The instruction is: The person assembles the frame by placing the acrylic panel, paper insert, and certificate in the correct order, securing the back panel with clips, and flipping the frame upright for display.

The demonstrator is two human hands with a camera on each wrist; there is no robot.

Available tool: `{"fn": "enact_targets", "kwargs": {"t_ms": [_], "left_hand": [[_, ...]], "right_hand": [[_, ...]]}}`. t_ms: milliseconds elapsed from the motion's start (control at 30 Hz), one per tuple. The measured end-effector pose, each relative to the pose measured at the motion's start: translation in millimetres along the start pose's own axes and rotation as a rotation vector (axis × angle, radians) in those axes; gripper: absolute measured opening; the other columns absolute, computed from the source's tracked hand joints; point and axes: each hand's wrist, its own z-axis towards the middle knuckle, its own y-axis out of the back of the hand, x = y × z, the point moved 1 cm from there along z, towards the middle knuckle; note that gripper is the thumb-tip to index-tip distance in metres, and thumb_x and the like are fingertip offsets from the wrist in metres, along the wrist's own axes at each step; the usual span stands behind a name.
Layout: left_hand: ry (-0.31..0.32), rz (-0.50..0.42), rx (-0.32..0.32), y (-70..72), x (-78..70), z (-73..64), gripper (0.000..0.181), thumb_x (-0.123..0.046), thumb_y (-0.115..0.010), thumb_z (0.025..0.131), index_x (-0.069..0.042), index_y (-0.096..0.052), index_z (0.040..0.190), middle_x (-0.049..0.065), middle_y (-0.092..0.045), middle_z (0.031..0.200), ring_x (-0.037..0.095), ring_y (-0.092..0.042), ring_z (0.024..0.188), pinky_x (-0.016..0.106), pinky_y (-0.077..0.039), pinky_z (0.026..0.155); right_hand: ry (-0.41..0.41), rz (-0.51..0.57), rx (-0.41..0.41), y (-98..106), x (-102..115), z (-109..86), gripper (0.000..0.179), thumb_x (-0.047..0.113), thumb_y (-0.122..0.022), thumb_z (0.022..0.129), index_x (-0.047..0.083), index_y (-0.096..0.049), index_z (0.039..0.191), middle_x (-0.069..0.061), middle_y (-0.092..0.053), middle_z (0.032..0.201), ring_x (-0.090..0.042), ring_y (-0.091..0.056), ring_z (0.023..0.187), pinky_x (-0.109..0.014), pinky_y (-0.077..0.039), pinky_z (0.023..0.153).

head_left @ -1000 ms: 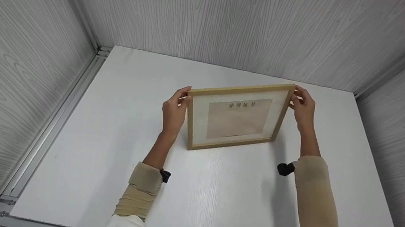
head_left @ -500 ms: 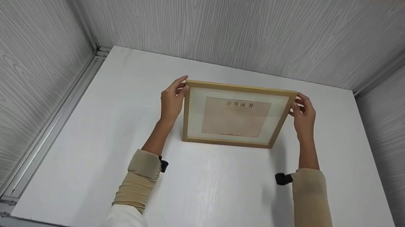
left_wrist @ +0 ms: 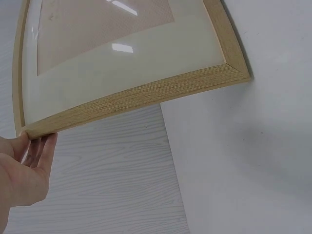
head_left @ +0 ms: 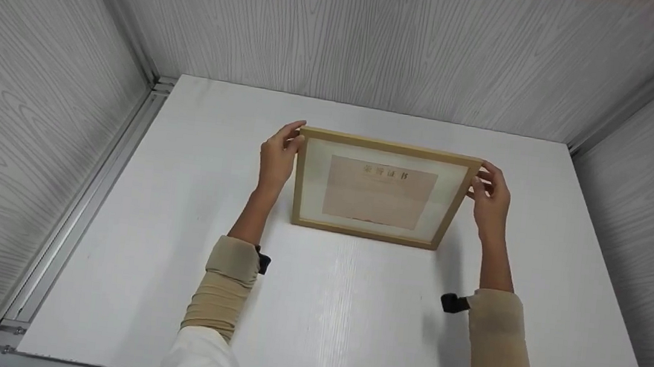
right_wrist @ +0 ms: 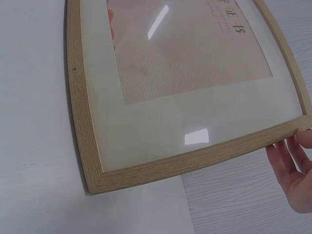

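Observation:
A picture frame (head_left: 378,192) with a light wooden border holds a pinkish certificate (head_left: 379,196) behind glass, set in a cream mat. It stands tilted on its long lower edge, its front turned toward me. At its upper left corner my left hand (head_left: 277,157) pinches the border between thumb and fingers. My right hand (head_left: 491,202) grips the upper right corner the same way. In the left wrist view, the left fingers (left_wrist: 46,151) lie behind the wooden border. The right wrist view has the right fingers (right_wrist: 280,163) behind the border's side, and light reflects off the glass.
Beneath the frame is a white tabletop (head_left: 320,310). A grey wood-grain panel (head_left: 349,34) rises along the back, with similar panels at left and right. A metal rail (head_left: 88,201) runs along the table's left edge.
The frame has turned: its right end came nearer to me while its left end went farther away. Both hands kept their hold on the corners and moved with it.

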Motion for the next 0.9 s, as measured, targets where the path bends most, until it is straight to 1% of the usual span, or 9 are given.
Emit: {"fn": "enact_targets", "kwargs": {"t_ms": [133,367,433,667,767,800,900], "left_hand": [[0.002,-0.007,0.001,0.6,1.2,-0.6,0.031,-0.010,-0.056,0.090,-0.003,-0.060,0.120,0.013,-0.064,0.106,0.017,-0.061,0.087,0.027,-0.049,0.074],[-0.018,-0.010,-0.021,1.7,2.2,-2.9,0.032,-0.013,-0.056,0.090,-0.003,-0.060,0.120,0.012,-0.064,0.107,0.017,-0.060,0.093,0.027,-0.048,0.075],[-0.021,-0.007,-0.025,1.6,2.3,-3.8,0.033,-0.014,-0.055,0.090,-0.004,-0.060,0.121,0.012,-0.064,0.107,0.017,-0.060,0.094,0.027,-0.048,0.076],[-0.012,0.026,-0.047,-1.3,1.2,-7.9,0.034,-0.016,-0.055,0.090,-0.006,-0.059,0.122,0.010,-0.064,0.108,0.016,-0.059,0.098,0.027,-0.048,0.078],[-0.012,0.034,-0.053,-2.8,0.8,-8.4,0.034,-0.015,-0.055,0.090,-0.006,-0.060,0.122,0.010,-0.064,0.108,0.015,-0.059,0.097,0.026,-0.048,0.078],[-0.012,0.034,-0.055,-3.3,0.7,-8.3,0.033,-0.015,-0.055,0.090,-0.006,-0.060,0.122,0.010,-0.064,0.108,0.015,-0.059,0.097,0.026,-0.048,0.077],[-0.012,0.039,-0.060,-4.7,0.6,-7.7,0.033,-0.015,-0.055,0.090,-0.006,-0.060,0.122,0.010,-0.064,0.107,0.015,-0.059,0.097,0.026,-0.048,0.076]], "right_hand": [[-0.005,-0.014,-0.013,-1.2,0.3,-4.0,0.034,0.000,-0.046,0.095,0.000,-0.048,0.129,-0.017,-0.053,0.110,-0.024,-0.052,0.095,-0.032,-0.050,0.078],[0.040,-0.027,-0.031,-1.5,-26.7,8.5,0.034,0.003,-0.048,0.094,0.004,-0.050,0.129,-0.016,-0.054,0.108,-0.020,-0.053,0.092,-0.032,-0.051,0.075],[0.041,-0.034,-0.038,-2.1,-30.3,11.0,0.034,0.005,-0.049,0.095,0.007,-0.051,0.129,-0.014,-0.055,0.108,-0.018,-0.053,0.091,-0.030,-0.051,0.074],[0.058,0.001,-0.042,-2.2,-35.3,18.4,0.033,0.005,-0.049,0.094,0.011,-0.054,0.126,-0.012,-0.055,0.104,-0.017,-0.053,0.089,-0.023,-0.050,0.069],[0.052,-0.009,-0.046,-1.6,-35.8,20.6,0.033,0.006,-0.049,0.094,0.010,-0.053,0.127,-0.013,-0.055,0.105,-0.018,-0.053,0.089,-0.024,-0.050,0.070],[0.049,-0.027,-0.047,-1.6,-35.6,20.7,0.033,0.006,-0.049,0.095,0.010,-0.053,0.127,-0.012,-0.055,0.105,-0.018,-0.053,0.089,-0.025,-0.050,0.071],[0.022,-0.040,-0.046,-0.8,-33.9,20.8,0.034,0.006,-0.048,0.095,0.009,-0.051,0.129,-0.013,-0.054,0.107,-0.018,-0.053,0.090,-0.027,-0.050,0.073]]}}
